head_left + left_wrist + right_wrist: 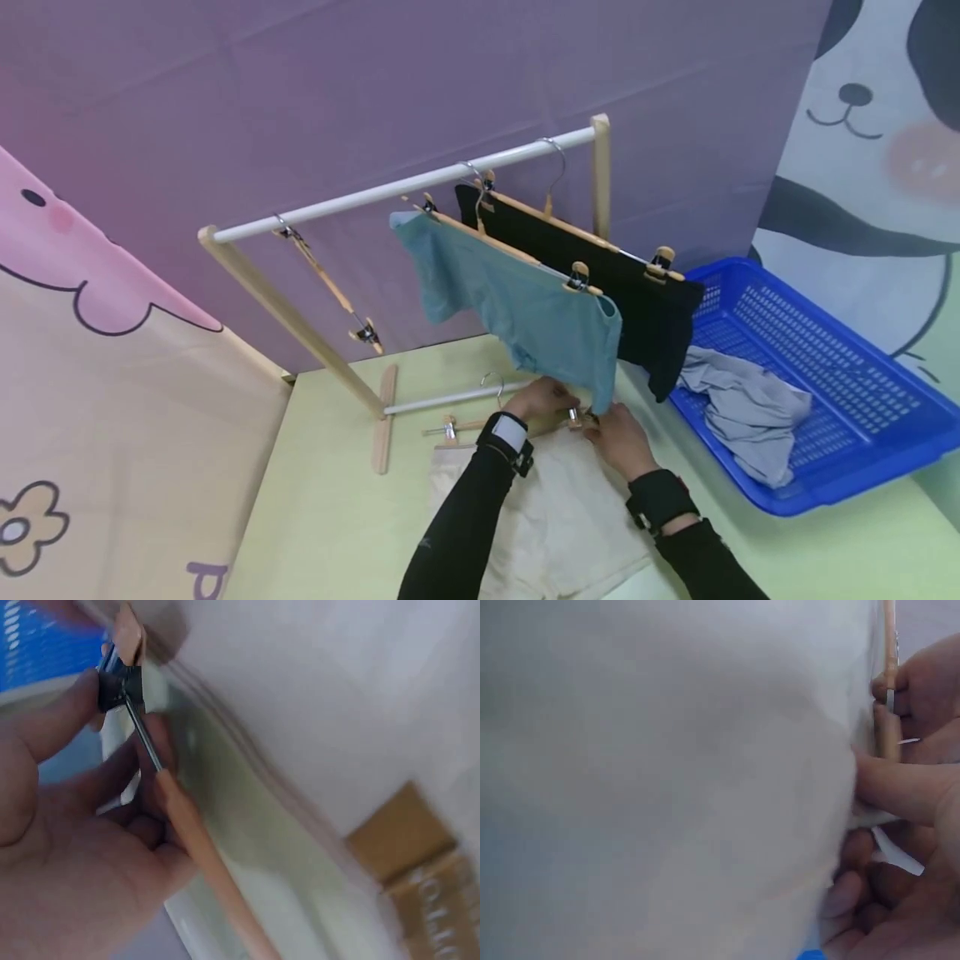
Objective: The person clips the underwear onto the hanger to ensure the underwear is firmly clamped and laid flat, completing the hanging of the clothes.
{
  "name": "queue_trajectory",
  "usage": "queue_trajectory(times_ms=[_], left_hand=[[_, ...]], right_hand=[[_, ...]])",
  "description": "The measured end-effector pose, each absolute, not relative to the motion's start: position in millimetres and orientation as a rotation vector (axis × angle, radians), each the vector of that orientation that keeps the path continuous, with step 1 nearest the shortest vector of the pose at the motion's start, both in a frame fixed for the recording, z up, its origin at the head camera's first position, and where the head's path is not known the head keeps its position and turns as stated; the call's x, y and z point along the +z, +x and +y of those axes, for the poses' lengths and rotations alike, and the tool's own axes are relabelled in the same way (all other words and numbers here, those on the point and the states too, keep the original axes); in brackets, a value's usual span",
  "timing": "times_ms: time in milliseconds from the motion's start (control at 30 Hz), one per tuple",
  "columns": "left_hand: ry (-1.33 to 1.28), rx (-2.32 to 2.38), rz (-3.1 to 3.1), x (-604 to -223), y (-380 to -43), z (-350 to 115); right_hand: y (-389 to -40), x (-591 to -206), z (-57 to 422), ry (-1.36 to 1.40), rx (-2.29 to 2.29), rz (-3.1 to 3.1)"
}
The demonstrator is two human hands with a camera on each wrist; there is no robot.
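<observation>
Cream shorts (555, 508) lie flat on the table, waistband toward the rack. Along that waistband runs a wooden clip hanger (214, 862), its hook (492, 380) pointing away from the shorts. My left hand (540, 398) grips the hanger near its right-hand clip (124, 686), thumb and fingers around the metal part. Close beside it, my right hand (622, 440) pinches the corner of the waistband, as the right wrist view shows. The hanger's other clip (450, 429) sits at the left end of the waistband. In the left wrist view a brown tag (409, 840) shows on the cloth.
A rack with a white rail (405, 185) stands behind my hands. Blue shorts (517, 292) and black shorts (645, 321) hang from it, plus a bare clip hanger (322, 279). On the right, a blue basket (840, 333) holds a crumpled grey garment (750, 408).
</observation>
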State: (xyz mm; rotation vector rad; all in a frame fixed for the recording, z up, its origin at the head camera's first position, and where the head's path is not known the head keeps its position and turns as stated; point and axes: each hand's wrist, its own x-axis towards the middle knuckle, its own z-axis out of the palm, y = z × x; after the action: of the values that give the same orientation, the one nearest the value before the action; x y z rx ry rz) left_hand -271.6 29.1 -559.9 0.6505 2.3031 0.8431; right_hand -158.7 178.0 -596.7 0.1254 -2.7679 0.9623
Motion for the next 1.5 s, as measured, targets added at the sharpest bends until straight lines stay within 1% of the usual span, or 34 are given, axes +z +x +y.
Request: queue_trajectory(times_ms=[67, 133, 367, 467, 633, 867, 1233, 1500], left_hand=[[0.658, 0.837, 2.251, -556.9, -275.3, 28.5], [0.667, 0.846, 2.24, -554.9, -278.3, 27.9], [0.628, 1.26, 2.066, -558.7, -281.2, 23.3], [0.612, 1.325, 2.052, -559.3, -281.9, 20.4], [0.536, 1.335, 2.094, -558.6, -284.1, 15.9], [0.403, 1.522, 2.064, -561.8, -280.4, 20.2], [0.388, 1.512, 2.079, -557.6, -277.5, 21.8], [0.411, 1.465, 2.07, -560.1, -275.6, 22.0]], right_hand=[[-159.2, -597.5, 180.5, 0.061, 1.09, -2.757], [-160.6, -598.1, 182.5, 0.062, 1.166, -2.725], [-164.7, -603.2, 184.5, 0.126, 1.274, -2.618], [-165.0, -605.4, 186.1, 0.126, 1.311, -2.599], [-161.6, -606.0, 187.2, 0.103, 1.389, -2.57], [-155.7, -608.0, 188.1, 0.03, 1.499, -2.499], [-158.7, -611.7, 191.0, 0.055, 1.473, -2.356], [-158.1, -610.0, 187.3, -0.049, 1.527, -2.316]])
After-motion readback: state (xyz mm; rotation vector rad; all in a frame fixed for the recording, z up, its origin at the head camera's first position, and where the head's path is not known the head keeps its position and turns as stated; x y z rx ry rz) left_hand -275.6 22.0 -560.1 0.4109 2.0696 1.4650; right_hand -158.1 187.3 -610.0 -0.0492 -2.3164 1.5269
